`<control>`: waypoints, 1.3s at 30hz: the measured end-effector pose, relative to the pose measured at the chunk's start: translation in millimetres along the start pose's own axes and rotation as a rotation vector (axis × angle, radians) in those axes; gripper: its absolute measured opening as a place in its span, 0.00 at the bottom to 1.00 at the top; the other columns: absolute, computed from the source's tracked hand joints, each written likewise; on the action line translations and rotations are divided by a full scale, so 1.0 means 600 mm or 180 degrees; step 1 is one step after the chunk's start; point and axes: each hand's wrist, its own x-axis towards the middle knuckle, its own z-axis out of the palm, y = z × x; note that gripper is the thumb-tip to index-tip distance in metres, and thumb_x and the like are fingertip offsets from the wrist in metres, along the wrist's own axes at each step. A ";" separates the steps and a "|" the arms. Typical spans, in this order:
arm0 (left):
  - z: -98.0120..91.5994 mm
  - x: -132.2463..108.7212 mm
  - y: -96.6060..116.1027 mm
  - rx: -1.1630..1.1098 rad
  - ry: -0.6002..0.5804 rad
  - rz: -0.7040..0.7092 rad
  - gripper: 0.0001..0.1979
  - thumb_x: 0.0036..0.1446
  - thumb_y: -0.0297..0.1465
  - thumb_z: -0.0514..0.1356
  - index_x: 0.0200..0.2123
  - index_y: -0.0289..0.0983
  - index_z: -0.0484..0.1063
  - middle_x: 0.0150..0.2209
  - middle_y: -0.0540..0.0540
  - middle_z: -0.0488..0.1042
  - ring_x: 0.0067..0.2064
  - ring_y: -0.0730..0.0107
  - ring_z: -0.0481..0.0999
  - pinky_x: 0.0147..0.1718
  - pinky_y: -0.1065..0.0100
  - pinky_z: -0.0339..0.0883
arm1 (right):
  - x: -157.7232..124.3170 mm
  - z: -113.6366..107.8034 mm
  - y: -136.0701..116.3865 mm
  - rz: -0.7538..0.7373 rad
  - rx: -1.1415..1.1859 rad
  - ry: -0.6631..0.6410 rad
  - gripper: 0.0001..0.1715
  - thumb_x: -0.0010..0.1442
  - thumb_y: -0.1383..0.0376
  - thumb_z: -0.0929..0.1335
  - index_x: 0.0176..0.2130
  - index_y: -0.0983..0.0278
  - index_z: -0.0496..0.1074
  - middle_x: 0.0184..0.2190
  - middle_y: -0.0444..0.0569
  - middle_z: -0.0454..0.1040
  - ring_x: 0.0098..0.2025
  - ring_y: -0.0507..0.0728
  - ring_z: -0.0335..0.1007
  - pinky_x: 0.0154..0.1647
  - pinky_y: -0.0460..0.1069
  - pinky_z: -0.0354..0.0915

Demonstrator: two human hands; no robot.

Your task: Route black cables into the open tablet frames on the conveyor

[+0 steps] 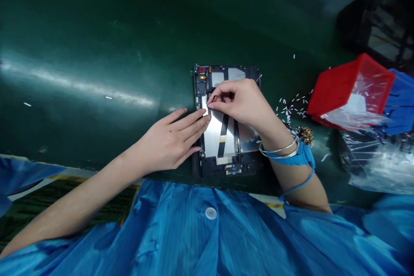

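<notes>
An opened tablet (211, 138) lies on the green work surface in front of me, its silver battery area and black inner frame showing. Across the silver part runs a black flat ribbon cable (223, 136) with a pale band. My left hand (176, 140) lies flat at the tablet's left edge, fingers stretched and their tips over the silver part. Above the upper middle of the tablet, my right hand (241, 101) pinches thumb and forefinger together on a thin black strip (214, 98). The strip's far end is hidden by the fingers.
At the right stand a red bin (336, 86) holding clear plastic and a blue bin (401, 103). Clear plastic bags (378, 164) lie below them, near my right forearm. Small white scraps (286, 110) are scattered beside the red bin. A dark box (375, 30) sits behind.
</notes>
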 end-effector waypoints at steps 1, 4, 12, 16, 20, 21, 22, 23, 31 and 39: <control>0.000 0.001 -0.001 -0.0016 -0.0003 0.0010 0.21 0.68 0.32 0.48 0.57 0.25 0.65 0.59 0.40 0.66 0.61 0.54 0.66 0.56 0.54 0.63 | 0.000 0.000 0.000 -0.0006 -0.0004 -0.0008 0.02 0.50 0.71 0.70 0.27 0.67 0.75 0.24 0.44 0.71 0.28 0.49 0.61 0.31 0.47 0.53; -0.001 0.003 -0.002 -0.0054 0.0013 0.0027 0.21 0.68 0.31 0.48 0.57 0.25 0.66 0.59 0.39 0.67 0.60 0.54 0.67 0.55 0.54 0.64 | 0.000 0.000 0.000 -0.0040 -0.0014 -0.0021 0.02 0.51 0.70 0.70 0.27 0.68 0.75 0.24 0.45 0.71 0.29 0.49 0.61 0.31 0.47 0.53; -0.006 0.008 -0.004 -0.0039 -0.0020 0.0038 0.21 0.68 0.32 0.47 0.56 0.25 0.68 0.57 0.38 0.68 0.59 0.53 0.68 0.53 0.54 0.66 | -0.003 0.005 0.001 -0.0100 -0.0118 0.0052 0.05 0.52 0.69 0.68 0.28 0.67 0.76 0.26 0.46 0.72 0.29 0.49 0.62 0.30 0.47 0.54; -0.006 0.012 -0.007 -0.0062 -0.0058 0.0000 0.21 0.66 0.34 0.49 0.54 0.26 0.70 0.57 0.36 0.68 0.60 0.51 0.67 0.52 0.53 0.66 | -0.008 0.002 0.000 -0.0130 -0.0181 0.0273 0.08 0.54 0.68 0.68 0.36 0.65 0.76 0.25 0.44 0.71 0.28 0.50 0.63 0.32 0.47 0.56; 0.002 0.021 -0.019 -0.0112 -0.0073 -0.0072 0.22 0.67 0.35 0.49 0.55 0.27 0.69 0.59 0.36 0.67 0.61 0.51 0.65 0.54 0.52 0.64 | -0.045 -0.022 -0.012 -0.0210 -0.0217 0.1180 0.14 0.58 0.66 0.68 0.45 0.63 0.74 0.26 0.42 0.72 0.27 0.50 0.63 0.32 0.47 0.59; 0.005 0.025 -0.024 -0.0148 -0.0053 -0.0107 0.22 0.67 0.34 0.48 0.56 0.27 0.68 0.59 0.36 0.66 0.61 0.50 0.65 0.55 0.51 0.64 | -0.061 -0.029 -0.017 -0.0237 -0.0241 0.1325 0.12 0.58 0.66 0.68 0.44 0.63 0.75 0.26 0.42 0.72 0.26 0.50 0.63 0.31 0.47 0.59; 0.007 0.029 -0.029 -0.0194 -0.0034 -0.0155 0.21 0.67 0.34 0.48 0.56 0.28 0.68 0.60 0.37 0.66 0.61 0.50 0.65 0.55 0.50 0.63 | -0.080 -0.035 -0.020 -0.0262 -0.0277 0.1415 0.10 0.59 0.65 0.68 0.42 0.63 0.76 0.26 0.42 0.72 0.25 0.49 0.62 0.30 0.47 0.59; 0.007 0.033 -0.035 -0.0253 -0.0012 -0.0217 0.21 0.67 0.34 0.48 0.56 0.28 0.68 0.60 0.37 0.66 0.61 0.50 0.64 0.56 0.49 0.62 | -0.101 -0.040 -0.022 -0.0271 -0.0337 0.1459 0.09 0.59 0.65 0.68 0.40 0.63 0.76 0.26 0.42 0.72 0.25 0.49 0.61 0.30 0.46 0.60; 0.005 -0.007 0.017 -0.0852 0.0987 -0.1832 0.24 0.65 0.30 0.51 0.64 0.44 0.57 0.64 0.43 0.59 0.65 0.55 0.59 0.61 0.49 0.58 | -0.236 0.002 0.048 0.0733 -0.1799 0.1361 0.21 0.62 0.54 0.64 0.44 0.65 0.76 0.22 0.48 0.74 0.22 0.53 0.64 0.21 0.47 0.51; 0.015 -0.035 0.102 -0.2364 0.0950 -0.2725 0.29 0.61 0.36 0.58 0.64 0.49 0.55 0.63 0.43 0.60 0.62 0.50 0.64 0.58 0.47 0.65 | -0.231 0.045 0.026 0.0968 -0.0130 0.0732 0.30 0.63 0.51 0.63 0.55 0.68 0.69 0.25 0.45 0.75 0.25 0.53 0.69 0.30 0.48 0.61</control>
